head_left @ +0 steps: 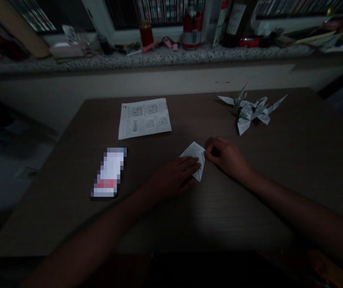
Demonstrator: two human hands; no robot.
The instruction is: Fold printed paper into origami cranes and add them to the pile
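Note:
A small piece of folded printed paper (199,154) lies on the table, its upper corner and right side showing. My left hand (176,173) rests flat across its left part, fingers stretched out and pressing it down. At the paper's right corner, my right hand (227,157) is closed, with thumb and forefinger pinched together on the edge. The lower left of the paper is hidden under my left hand.
On the brown table (147,224) lie a printed sheet (145,119) and a lit phone (109,172) with a blurred screen. Folded paper cranes (252,112) stand at the back right. Behind, a granite sill (159,58) holds a red can (192,28), bottles and clutter.

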